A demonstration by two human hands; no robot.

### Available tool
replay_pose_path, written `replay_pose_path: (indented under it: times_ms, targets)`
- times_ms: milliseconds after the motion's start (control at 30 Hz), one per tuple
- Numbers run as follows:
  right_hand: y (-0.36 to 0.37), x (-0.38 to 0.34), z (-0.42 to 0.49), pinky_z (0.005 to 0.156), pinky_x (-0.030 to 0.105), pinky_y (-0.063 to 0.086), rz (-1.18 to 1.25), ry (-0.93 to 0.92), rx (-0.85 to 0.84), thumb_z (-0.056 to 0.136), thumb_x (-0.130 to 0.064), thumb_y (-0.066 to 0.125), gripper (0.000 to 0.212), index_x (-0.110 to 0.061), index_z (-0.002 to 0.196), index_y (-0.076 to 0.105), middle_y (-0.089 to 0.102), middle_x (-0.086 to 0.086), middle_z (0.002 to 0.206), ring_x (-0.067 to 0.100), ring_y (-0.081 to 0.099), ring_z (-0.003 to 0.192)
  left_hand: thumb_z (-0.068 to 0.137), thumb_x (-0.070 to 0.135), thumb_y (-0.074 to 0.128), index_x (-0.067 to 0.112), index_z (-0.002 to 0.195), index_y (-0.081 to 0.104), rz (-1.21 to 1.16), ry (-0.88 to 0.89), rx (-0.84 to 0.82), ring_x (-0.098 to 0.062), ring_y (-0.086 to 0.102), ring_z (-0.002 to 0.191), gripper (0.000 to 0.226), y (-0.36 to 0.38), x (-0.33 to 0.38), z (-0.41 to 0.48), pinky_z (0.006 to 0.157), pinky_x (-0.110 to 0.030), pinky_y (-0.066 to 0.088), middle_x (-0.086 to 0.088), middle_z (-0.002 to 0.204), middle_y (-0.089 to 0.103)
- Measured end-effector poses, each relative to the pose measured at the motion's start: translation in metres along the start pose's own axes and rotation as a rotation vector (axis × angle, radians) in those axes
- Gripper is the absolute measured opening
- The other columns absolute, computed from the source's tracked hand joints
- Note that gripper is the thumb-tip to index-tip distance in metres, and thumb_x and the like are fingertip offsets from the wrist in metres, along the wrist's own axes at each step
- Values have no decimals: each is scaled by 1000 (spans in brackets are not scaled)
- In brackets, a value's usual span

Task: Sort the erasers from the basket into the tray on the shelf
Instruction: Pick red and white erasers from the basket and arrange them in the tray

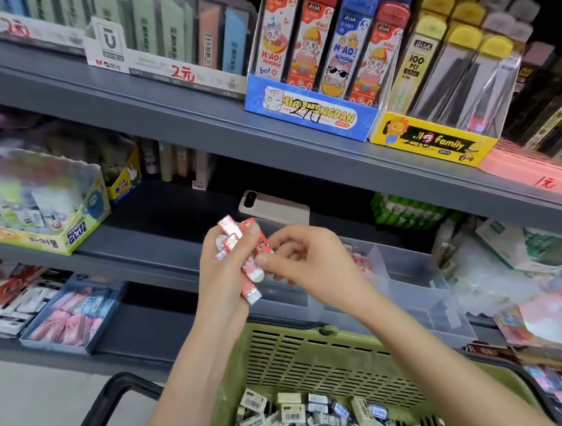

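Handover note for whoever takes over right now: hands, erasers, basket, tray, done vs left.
Left hand: grips a bunch of red-sleeved erasers, held up in front of the shelf.
Right hand: thumb and fingers pinch one eraser of that bunch.
Green basket: below the hands, holds a heap of grey and white erasers.
Clear tray: on the shelf behind the right hand.
Done: a few red erasers in the tray sit in one compartment.
Left: put the held bunch into the tray, then likely work through the basket heap.
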State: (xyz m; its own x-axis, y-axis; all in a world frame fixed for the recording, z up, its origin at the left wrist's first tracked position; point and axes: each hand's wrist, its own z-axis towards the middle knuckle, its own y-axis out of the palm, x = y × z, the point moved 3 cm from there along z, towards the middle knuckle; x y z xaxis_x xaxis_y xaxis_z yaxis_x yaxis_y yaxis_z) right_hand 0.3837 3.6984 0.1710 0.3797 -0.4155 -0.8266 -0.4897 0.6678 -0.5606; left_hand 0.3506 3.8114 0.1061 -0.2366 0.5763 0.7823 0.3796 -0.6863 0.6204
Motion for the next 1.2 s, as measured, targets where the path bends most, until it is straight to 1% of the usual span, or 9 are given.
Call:
replay_pose_path:
  times_ms: [100,233,367,567,700,933,1033,1100,1200]
  targets:
    - [-2,9,1,52,23,49,205,67,85,83,-13,69,6,-9,87,67,68,13,69,11,60,56,75,37,77,26,75,58,18,14,-5,-14,55,63,22,1,-1,-2,54,-30,42,4,67,58]
    - [-37,29,14,50,17,43,400,139,265,84,-2,64,11,-13,85,68,64,3,72,10,52,55,71,36,77,22,80,56,33,12,2,-11,54,56,27,1,-1,-4,46,-22,41,4,63,54]
    - [-57,53,34,73,14,45,-12,144,327,87,-4,61,16,-14,94,71,67,3,95,14,60,87,68,36,79,20,86,57,59,19,5,-10,57,58,33,1,-1,-4,48,-23,45,3,67,55]
    - [-41,72,67,84,18,33,-588,114,199,90,-8,54,25,-15,110,67,62,2,102,23,48,108,72,35,76,20,86,56,65,15,11,-13,55,60,27,1,-3,-3,52,-27,44,1,68,53]
    - [-33,75,72,79,20,35,-637,151,174,88,-13,56,21,-14,107,63,56,-3,86,19,46,106,69,40,78,23,82,57,56,-2,16,-12,55,60,30,1,-2,-5,57,-28,41,4,66,54]
    - [-40,83,68,80,22,47,-391,259,-26,80,-16,71,15,-18,95,73,68,-7,91,11,59,89,65,42,76,20,81,54,10,-9,7,-13,51,58,34,0,0,-3,56,-26,43,3,65,53]
    - [-38,85,69,69,20,32,-734,193,-11,87,-34,61,21,-30,106,71,61,-21,89,10,44,91,70,40,74,23,79,62,11,-19,-14,-13,50,60,23,0,0,-2,53,-22,44,2,66,53]
    - [-34,85,68,72,23,23,-1038,91,-52,90,-39,55,24,-36,109,68,64,-15,107,15,41,98,70,42,77,27,81,66,37,-26,-37,-13,48,60,21,1,-1,-2,52,-23,42,2,66,54]
    - [-29,74,60,79,22,29,-965,-17,148,89,-30,57,21,-28,104,71,66,-7,106,17,49,102,65,47,78,32,87,68,121,-32,-74,-12,52,57,29,3,-1,-5,56,-29,38,3,67,57]
